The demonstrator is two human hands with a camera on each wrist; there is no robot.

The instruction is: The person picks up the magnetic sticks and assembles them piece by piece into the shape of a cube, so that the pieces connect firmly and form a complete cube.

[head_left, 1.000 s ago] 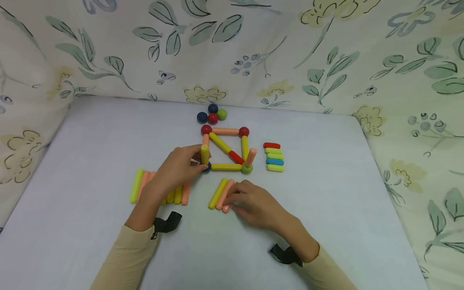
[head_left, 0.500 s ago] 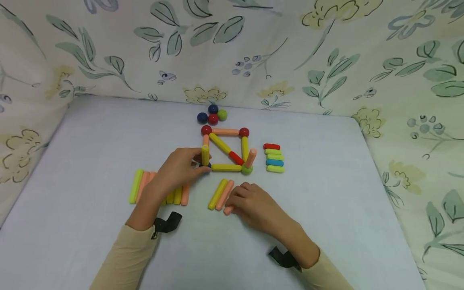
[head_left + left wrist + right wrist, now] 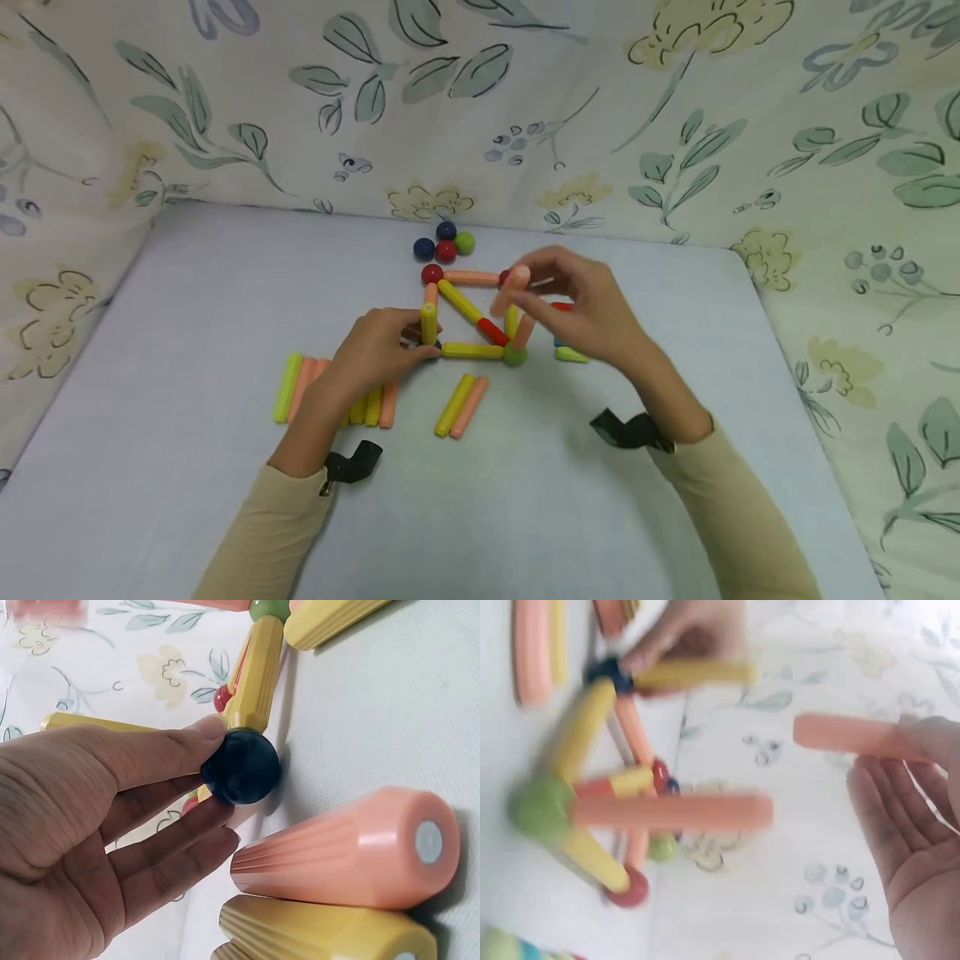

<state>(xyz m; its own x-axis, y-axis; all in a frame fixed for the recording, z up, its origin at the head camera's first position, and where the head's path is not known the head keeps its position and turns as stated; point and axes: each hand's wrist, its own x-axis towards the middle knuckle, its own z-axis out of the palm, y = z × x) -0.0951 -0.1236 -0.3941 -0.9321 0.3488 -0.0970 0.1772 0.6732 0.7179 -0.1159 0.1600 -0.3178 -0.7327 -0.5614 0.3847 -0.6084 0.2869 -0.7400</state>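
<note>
A square of magnetic sticks and balls lies on the white table, crossed by a yellow-and-red diagonal [image 3: 461,302]. At its near left corner my left hand [image 3: 378,343] pinches a dark blue ball [image 3: 241,766], from which a yellow stick [image 3: 428,323] stands up. The near right corner is a green ball [image 3: 515,356] bearing an upright peach stick [image 3: 675,811]. Raised over the square's right side, my right hand [image 3: 588,307] holds another peach stick [image 3: 851,735] between thumb and fingers. That hand partly covers the far right red ball [image 3: 504,277].
Behind the square sit several loose balls [image 3: 446,252]. Short coloured sticks [image 3: 573,355] lie to the right, partly hidden by the right hand. A yellow stick [image 3: 454,405] and a peach stick [image 3: 469,407] lie in front; a row of sticks [image 3: 288,387] is under the left forearm.
My right hand has picked up the rightmost peach stick of the front group and carried it up and away to above the square. The left hand stays at the blue ball.
</note>
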